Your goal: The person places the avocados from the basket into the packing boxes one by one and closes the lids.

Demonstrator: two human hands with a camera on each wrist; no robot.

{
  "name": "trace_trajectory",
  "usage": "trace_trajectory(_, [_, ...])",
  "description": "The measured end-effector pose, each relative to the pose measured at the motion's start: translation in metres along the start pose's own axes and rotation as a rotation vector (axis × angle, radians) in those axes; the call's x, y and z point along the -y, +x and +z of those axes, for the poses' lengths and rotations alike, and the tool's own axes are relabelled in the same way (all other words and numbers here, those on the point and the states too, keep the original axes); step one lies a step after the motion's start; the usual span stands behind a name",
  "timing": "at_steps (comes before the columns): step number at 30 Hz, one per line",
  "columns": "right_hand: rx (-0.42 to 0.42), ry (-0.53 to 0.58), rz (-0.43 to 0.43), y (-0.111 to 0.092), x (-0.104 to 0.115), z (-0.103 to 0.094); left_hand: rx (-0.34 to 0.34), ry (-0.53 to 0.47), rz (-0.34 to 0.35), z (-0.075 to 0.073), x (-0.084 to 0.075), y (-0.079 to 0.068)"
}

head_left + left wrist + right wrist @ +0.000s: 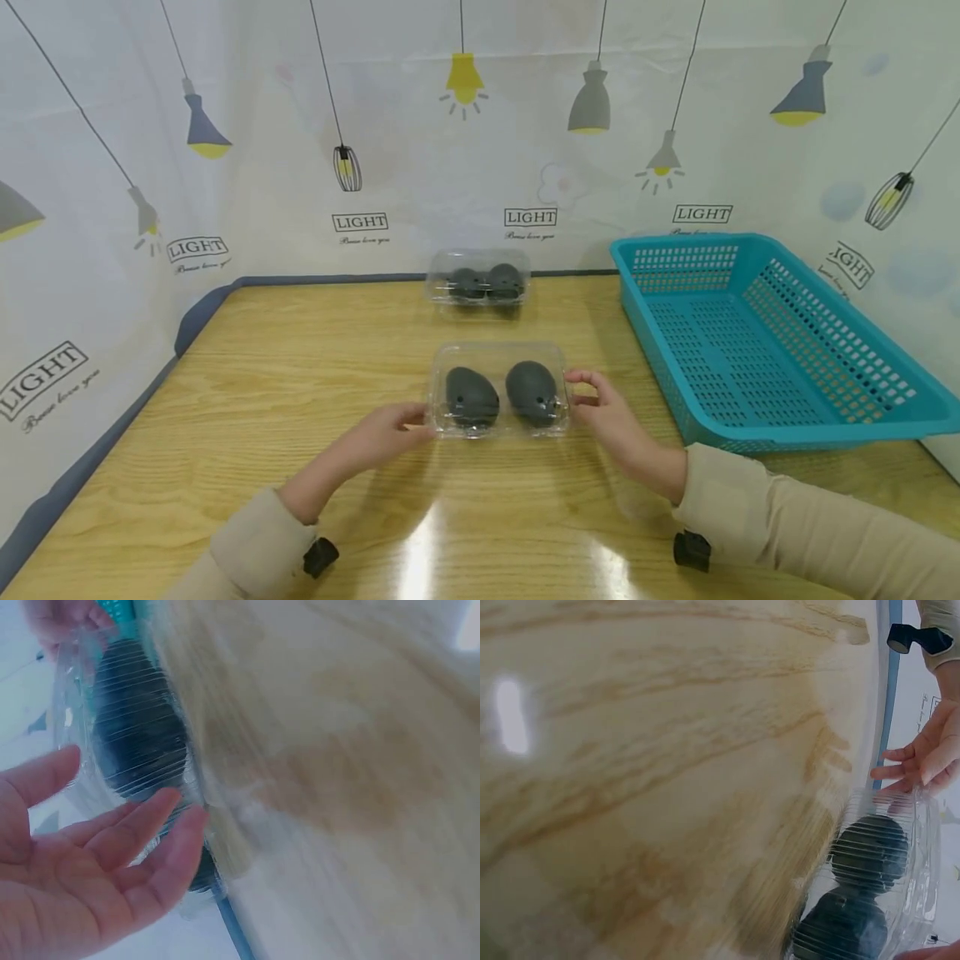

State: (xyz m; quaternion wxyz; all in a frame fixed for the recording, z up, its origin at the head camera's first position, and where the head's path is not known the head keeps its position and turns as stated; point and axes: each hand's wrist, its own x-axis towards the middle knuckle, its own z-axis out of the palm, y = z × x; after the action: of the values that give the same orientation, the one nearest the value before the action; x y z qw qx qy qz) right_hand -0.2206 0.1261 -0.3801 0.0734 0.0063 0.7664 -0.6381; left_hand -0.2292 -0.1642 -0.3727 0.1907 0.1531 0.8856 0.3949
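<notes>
A clear plastic clamshell box (pixel 498 354) lies across the middle of the wooden table. Inside are two dark grey egg-shaped pieces, one on the left (pixel 472 397) and one on the right (pixel 532 392). At the box's left end is my left hand (pixel 390 433), its thumb apart from loosely extended fingers in the left wrist view. My right hand (pixel 617 425) touches the opposite end with its fingertips, fingers slightly bent. In the right wrist view, the left fingertips meet the ribbed plastic beside a dark piece (pixel 870 853). Most of my right hand is outside that view.
A second clear box (pixel 478 260) with two similar dark pieces stands at the table's back edge. On the right, a turquoise perforated basket (pixel 675 375) reaches close to my right forearm. Behind the table hangs a white sheet (pixel 412 108) printed with lamps.
</notes>
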Motion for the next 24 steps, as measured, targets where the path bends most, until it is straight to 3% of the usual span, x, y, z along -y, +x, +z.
trace_trajectory(5, [0.023,0.006,0.032,0.004,-0.002,-0.004,0.064,-0.179,-0.055,-0.004,0.0,0.0])
trace_trajectory(12, [0.111,-0.052,0.081,0.002,-0.005,-0.009,0.001,-0.34,-0.143,0.001,0.001,0.01])
trace_trajectory(16, [0.181,-0.048,0.099,0.001,-0.005,-0.014,0.001,-0.425,-0.185,0.003,0.0,0.014])
trace_trajectory(24, [0.227,0.06,0.234,0.006,-0.003,-0.016,0.081,-0.536,-0.187,0.005,-0.001,0.016])
